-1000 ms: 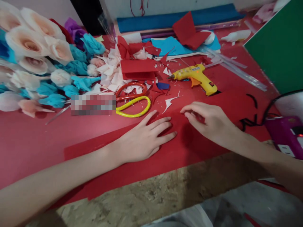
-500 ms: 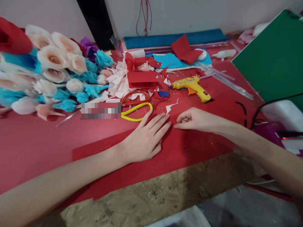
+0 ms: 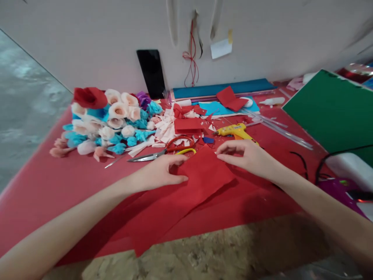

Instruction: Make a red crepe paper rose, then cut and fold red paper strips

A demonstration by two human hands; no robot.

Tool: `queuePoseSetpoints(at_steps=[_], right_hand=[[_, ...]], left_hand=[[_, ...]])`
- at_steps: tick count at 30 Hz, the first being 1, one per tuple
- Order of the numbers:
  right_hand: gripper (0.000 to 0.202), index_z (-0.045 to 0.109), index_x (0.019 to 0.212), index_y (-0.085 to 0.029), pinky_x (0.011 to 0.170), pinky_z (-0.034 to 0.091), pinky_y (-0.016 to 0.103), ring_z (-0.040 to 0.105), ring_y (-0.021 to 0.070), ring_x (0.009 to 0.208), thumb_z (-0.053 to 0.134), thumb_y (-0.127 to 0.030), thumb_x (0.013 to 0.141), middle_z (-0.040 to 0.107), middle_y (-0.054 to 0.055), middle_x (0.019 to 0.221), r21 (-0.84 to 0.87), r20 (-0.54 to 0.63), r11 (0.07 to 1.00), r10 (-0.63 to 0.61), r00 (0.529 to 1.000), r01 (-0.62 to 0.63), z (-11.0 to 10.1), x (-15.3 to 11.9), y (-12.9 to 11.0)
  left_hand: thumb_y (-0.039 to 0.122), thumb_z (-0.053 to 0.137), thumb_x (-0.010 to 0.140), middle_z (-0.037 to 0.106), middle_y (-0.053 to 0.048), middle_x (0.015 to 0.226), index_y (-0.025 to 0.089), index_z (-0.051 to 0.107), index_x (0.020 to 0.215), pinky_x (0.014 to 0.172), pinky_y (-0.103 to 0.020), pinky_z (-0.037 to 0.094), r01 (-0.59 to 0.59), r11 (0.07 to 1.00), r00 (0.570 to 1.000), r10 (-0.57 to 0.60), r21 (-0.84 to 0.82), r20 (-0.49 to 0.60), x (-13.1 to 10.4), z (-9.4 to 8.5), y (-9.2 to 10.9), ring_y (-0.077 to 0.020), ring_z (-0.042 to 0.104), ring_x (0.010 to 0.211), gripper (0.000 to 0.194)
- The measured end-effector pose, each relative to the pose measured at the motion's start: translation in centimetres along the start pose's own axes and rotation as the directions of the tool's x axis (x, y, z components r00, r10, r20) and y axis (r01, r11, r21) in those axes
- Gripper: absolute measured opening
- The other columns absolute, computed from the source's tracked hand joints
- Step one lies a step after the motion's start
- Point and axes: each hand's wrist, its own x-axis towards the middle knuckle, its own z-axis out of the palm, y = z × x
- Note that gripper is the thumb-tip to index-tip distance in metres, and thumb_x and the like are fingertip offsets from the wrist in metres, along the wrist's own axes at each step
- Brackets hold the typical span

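Observation:
A sheet of red paper (image 3: 201,181), which looks like crepe paper, lies lifted and folded over between my hands, its long end trailing down to the table's front edge. My left hand (image 3: 159,171) is curled at the sheet's left edge, thumb on top and fingers bent behind it. At the upper right edge, my right hand (image 3: 247,157) pinches the same sheet between thumb and fingertips. Just beyond my left fingers are scissors (image 3: 148,156) with one red and one yellow handle, partly covered. Behind my right hand sits a yellow glue gun (image 3: 233,130).
Paper flowers (image 3: 116,112) in white, blue, pink and red fill the back left. Paper scraps (image 3: 166,126) and a folded red piece (image 3: 189,126) lie mid-table. Clear glue sticks (image 3: 287,132), a green board (image 3: 335,112) and a black cable (image 3: 320,165) are on the right.
My left hand has gone from lying flat on the red paper to curling at its edge. The sheet is now raised and folded over. The view has tilted up and shifted left.

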Motion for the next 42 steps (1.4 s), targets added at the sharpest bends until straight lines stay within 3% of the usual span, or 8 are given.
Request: queuePoseSetpoints(at_steps=[7,14,18,23,28,31,36,42], right_hand=[[0.021,0.049,0.094,-0.019,0.063,0.048,0.026,0.060,0.0128,0.072,0.053,-0.036,0.082,0.062,0.002,0.085,0.165,-0.109,0.970,-0.160,0.981,0.177,1.5,1.9,-0.7],[0.023,0.056,0.107,-0.026,0.074,0.050,0.025,0.057,0.0150,0.098,0.054,-0.033,0.084,0.058,0.002,0.111,0.087,-0.065,0.928,-0.357,0.932,0.362,1.1,2.1,-2.9],[0.028,0.057,0.112,-0.030,0.077,0.049,0.026,0.056,0.0155,0.101,0.053,-0.037,0.086,0.057,-0.001,0.120,-0.038,-0.011,0.929,-0.368,0.930,0.368,0.2,2.3,-4.0],[0.030,0.069,0.088,-0.020,0.073,0.046,0.025,0.061,0.0146,0.086,0.046,-0.039,0.088,0.068,0.001,0.094,-0.139,0.188,0.951,-0.250,0.950,0.278,0.0,3.5,-4.1],[0.030,0.068,0.082,-0.018,0.061,0.043,0.019,0.058,0.0092,0.072,0.045,-0.035,0.090,0.067,0.000,0.085,-0.065,0.307,0.940,-0.300,0.903,0.335,0.3,3.9,-4.3],[0.026,0.067,0.084,-0.017,0.059,0.041,0.018,0.055,0.0066,0.065,0.045,-0.030,0.090,0.066,0.000,0.085,-0.048,0.357,0.906,-0.377,0.855,0.420,0.6,3.8,-4.9],[0.023,0.066,0.083,-0.016,0.070,0.045,0.020,0.059,0.0095,0.074,0.045,-0.022,0.090,0.067,0.002,0.085,-0.077,0.352,0.838,-0.485,0.801,0.541,1.4,4.0,-5.9],[0.022,0.064,0.079,-0.016,0.070,0.045,0.020,0.060,0.0102,0.076,0.046,-0.019,0.089,0.067,0.002,0.083,-0.143,0.325,0.757,-0.572,0.753,0.637,1.9,3.7,-6.3]], left_hand=[[0.031,0.066,0.074,0.065,-0.004,0.104,0.018,0.054,0.101,0.080,-0.026,0.052,-0.006,0.950,0.975,-0.064,-0.312,-0.213,-1.2,1.0,-0.4,-0.0172,0.064,0.092,0.033],[0.026,0.070,0.073,0.068,-0.002,0.095,0.021,0.049,0.101,0.070,-0.028,0.056,-0.028,0.767,0.956,-0.167,-0.641,-0.241,-2.9,2.4,1.1,-0.0178,0.068,0.079,0.036],[0.019,0.074,0.069,0.066,-0.001,0.098,0.022,0.049,0.103,0.076,-0.026,0.055,-0.181,0.703,0.934,-0.096,-0.688,-0.344,-2.9,3.4,0.8,-0.0165,0.066,0.086,0.042],[0.021,0.070,0.075,0.064,-0.001,0.097,0.026,0.041,0.114,0.072,-0.028,0.055,-0.230,0.706,0.948,0.007,-0.670,-0.318,-2.6,3.8,-1.0,-0.0150,0.065,0.081,0.050],[0.022,0.054,0.087,0.054,0.001,0.117,0.034,0.042,0.118,0.083,-0.023,0.050,-0.535,0.798,0.807,0.387,-0.276,-0.445,-2.9,0.7,-0.6,-0.0113,0.056,0.100,0.035],[0.020,0.050,0.089,0.056,-0.002,0.116,0.024,0.056,0.107,0.096,-0.026,0.043,-0.458,0.877,0.842,0.480,0.145,-0.246,-3.0,-1.9,1.4,-0.0151,0.052,0.112,0.020],[0.016,0.051,0.086,0.066,0.000,0.088,0.017,0.061,0.090,0.078,-0.022,0.045,-0.494,0.699,0.788,0.612,0.518,-0.074,-2.8,-4.0,4.1,-0.0110,0.060,0.082,0.011],[0.018,0.047,0.087,0.065,-0.004,0.091,0.018,0.062,0.088,0.084,-0.028,0.044,-0.572,0.520,0.742,0.657,0.634,0.131,-2.0,-4.6,4.2,-0.0149,0.058,0.088,0.015]])
